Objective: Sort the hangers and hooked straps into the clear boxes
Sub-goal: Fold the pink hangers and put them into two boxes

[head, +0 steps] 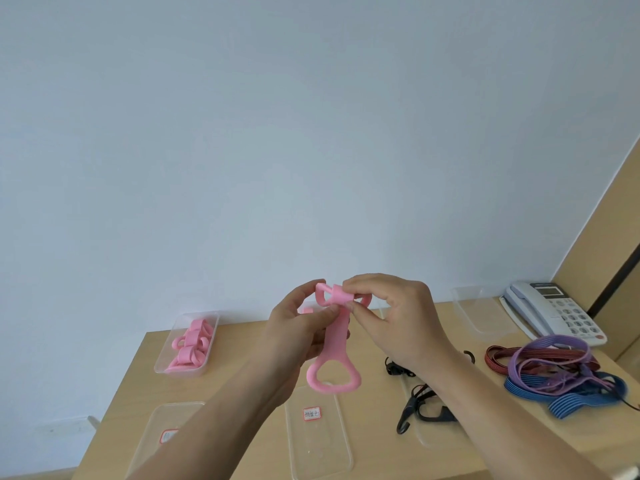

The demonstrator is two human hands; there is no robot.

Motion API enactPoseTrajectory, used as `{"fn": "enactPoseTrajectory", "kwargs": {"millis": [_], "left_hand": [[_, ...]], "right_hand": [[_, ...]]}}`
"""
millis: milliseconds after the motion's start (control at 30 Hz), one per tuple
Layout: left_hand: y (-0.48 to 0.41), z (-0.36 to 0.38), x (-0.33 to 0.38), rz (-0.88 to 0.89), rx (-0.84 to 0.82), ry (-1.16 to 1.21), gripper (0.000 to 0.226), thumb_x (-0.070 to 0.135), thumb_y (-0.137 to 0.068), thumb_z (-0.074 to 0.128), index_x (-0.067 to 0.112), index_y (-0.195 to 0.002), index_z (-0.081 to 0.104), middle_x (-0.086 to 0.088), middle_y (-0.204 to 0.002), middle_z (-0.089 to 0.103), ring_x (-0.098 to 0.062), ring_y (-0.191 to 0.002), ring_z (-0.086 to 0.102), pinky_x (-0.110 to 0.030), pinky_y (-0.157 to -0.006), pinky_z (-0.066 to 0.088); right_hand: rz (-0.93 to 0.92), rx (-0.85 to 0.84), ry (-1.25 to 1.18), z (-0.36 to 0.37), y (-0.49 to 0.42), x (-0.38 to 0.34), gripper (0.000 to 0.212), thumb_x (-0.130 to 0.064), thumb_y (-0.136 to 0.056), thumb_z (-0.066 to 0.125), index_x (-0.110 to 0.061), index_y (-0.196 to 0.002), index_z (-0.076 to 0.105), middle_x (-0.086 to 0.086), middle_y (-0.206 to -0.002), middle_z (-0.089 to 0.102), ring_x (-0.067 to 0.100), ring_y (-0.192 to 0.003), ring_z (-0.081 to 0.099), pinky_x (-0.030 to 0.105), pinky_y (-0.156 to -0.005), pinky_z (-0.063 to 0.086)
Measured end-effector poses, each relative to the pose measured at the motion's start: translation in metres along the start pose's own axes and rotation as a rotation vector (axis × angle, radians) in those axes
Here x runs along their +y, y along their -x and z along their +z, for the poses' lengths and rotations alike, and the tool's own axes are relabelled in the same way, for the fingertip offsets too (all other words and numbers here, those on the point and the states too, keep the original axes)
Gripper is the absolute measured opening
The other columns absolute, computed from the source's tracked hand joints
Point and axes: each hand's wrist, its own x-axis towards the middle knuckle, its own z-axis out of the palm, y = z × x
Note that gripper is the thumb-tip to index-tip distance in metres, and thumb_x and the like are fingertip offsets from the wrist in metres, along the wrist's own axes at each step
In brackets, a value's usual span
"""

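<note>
A pink strap hanger [335, 355] hangs in the air above the table, its ring end down. My left hand [298, 327] pinches its folded upper part from the left. My right hand [391, 317] pinches the same folded top from the right. A clear box [162, 358] at the back left holds several rolled pink hangers [192, 344]. Purple, blue and dark red hooked straps [561, 372] lie in a tangle at the right. Black hooks [415, 407] show below my right forearm.
Clear lids or boxes lie on the wooden table: one below the hanger [318, 441], one at the front left [162, 431], one at the back right [481, 313]. A white desk phone [554, 310] stands at the far right. A pale wall is behind.
</note>
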Motion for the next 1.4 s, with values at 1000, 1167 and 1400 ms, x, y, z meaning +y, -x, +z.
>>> {"fn": "enactPoseTrajectory", "kwargs": {"millis": [1000, 1167, 1400], "left_hand": [[-0.005, 0.001, -0.011, 0.164, 0.136, -0.223, 0.013, 0.017, -0.1, 0.068, 0.019, -0.099, 0.08, -0.002, -0.085, 0.081, -0.019, -0.083, 0.077, -0.025, -0.068, 0.059], [-0.005, -0.002, -0.01, 0.201, 0.078, -0.217, 0.017, 0.014, -0.099, 0.067, 0.021, -0.097, 0.083, 0.001, -0.085, 0.081, -0.012, -0.079, 0.074, -0.022, -0.07, 0.057], [-0.011, -0.003, -0.011, 0.202, 0.128, -0.208, 0.019, 0.015, -0.1, 0.068, 0.023, -0.093, 0.084, -0.005, -0.082, 0.078, -0.021, -0.077, 0.072, -0.036, -0.074, 0.064]], "right_hand": [[0.488, -0.171, -0.139, 0.002, -0.003, 0.009, 0.023, -0.013, -0.09, 0.074, -0.036, -0.092, 0.076, -0.004, -0.084, 0.075, 0.018, -0.074, 0.071, 0.039, -0.077, 0.059], [0.585, -0.116, -0.224, 0.01, 0.0, 0.011, 0.026, -0.008, -0.087, 0.075, -0.029, -0.101, 0.078, -0.002, -0.085, 0.077, 0.017, -0.073, 0.076, 0.048, -0.081, 0.062], [0.56, -0.091, -0.201, 0.022, -0.005, 0.006, 0.023, -0.022, -0.077, 0.074, -0.043, -0.087, 0.076, 0.009, -0.085, 0.074, 0.033, -0.083, 0.071, 0.056, -0.084, 0.058]]}}
